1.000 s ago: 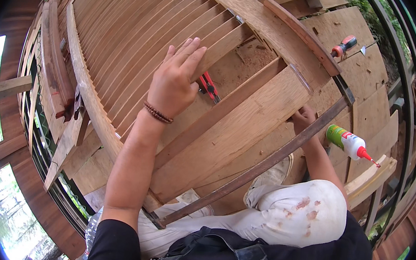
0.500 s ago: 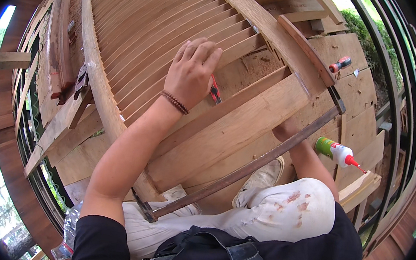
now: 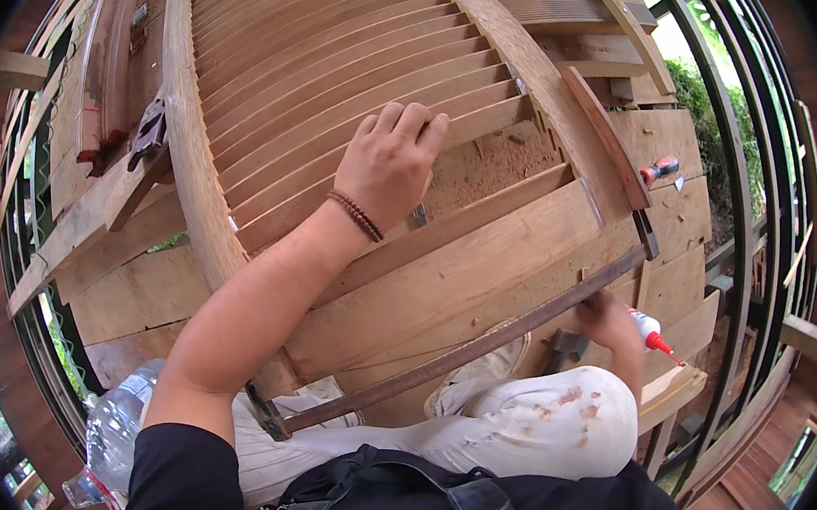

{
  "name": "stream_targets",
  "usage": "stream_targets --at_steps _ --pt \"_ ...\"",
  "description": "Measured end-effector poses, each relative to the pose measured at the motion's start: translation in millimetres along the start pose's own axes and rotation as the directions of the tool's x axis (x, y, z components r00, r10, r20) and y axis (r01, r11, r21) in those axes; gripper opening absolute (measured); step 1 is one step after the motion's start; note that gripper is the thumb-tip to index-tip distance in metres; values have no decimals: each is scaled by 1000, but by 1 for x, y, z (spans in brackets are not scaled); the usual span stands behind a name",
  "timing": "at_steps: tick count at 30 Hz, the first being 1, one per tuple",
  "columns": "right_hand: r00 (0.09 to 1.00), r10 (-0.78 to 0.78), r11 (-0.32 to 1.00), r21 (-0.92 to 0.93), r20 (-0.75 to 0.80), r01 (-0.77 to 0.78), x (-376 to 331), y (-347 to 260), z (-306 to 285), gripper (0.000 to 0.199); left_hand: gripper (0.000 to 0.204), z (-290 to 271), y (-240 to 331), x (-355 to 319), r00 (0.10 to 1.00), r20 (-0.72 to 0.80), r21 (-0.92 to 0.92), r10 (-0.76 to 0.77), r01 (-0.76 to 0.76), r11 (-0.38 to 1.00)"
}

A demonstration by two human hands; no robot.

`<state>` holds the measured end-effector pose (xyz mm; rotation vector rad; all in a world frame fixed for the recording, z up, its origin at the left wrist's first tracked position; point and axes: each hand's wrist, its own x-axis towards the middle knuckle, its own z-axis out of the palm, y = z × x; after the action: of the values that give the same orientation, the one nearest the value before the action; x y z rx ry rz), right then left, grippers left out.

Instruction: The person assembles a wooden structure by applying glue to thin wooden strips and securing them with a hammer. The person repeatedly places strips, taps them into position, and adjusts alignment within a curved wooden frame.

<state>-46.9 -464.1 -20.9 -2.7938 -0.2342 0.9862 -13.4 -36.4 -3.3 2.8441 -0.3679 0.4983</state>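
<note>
A slatted wooden frame (image 3: 178, 115), with many thin slats between two curved rails, lies in front of me. My left hand (image 3: 393, 155) is over the near slats, fingers curled; a small grey tip (image 3: 418, 217) shows under the palm, the rest hidden. A dark bar clamp (image 3: 478, 345) spans the frame's near end, past a wide board (image 3: 456, 269). My right hand (image 3: 609, 319) is closed just beyond the clamp bar, its fingers partly hidden. Beside it is a dark hammer-like head (image 3: 570, 345); I cannot tell whether the hand holds it.
A white glue bottle with a red nozzle (image 3: 654, 338) lies by my right hand. A screwdriver (image 3: 660, 169) rests on the plywood (image 3: 678, 217) at right. A clear plastic bottle (image 3: 117, 424) is at lower left. Timber (image 3: 104, 98) and dark railings (image 3: 742, 209) flank the frame.
My right hand has drawn back from under the board to near the glue bottle, and the hammer-like head has come into view. The red tool beside my left hand is now mostly hidden.
</note>
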Motion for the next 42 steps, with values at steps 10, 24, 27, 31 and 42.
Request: stream_targets --at_steps 10,24,27,31,42 --pt "419 -763 642 -508 -492 574 69 -174 -171 22 47 4 -7 -3 999 -30 -109 -26 23 994" --pt "533 -846 285 -834 13 473 157 -215 -177 33 33 10 -6 -6 997 -67 -75 -36 31 997" --pt "534 -844 252 -843 47 474 162 -218 -182 31 33 9 -4 -6 998 -49 -83 -45 41 996" --pt "533 -835 140 -885 136 444 171 -231 -183 29 32 10 -4 -5 996 -83 -86 -40 33 996" --pt "740 -664 564 -719 -104 406 151 -251 -179 33 22 12 -8 -8 997 -65 -81 -50 45 996"
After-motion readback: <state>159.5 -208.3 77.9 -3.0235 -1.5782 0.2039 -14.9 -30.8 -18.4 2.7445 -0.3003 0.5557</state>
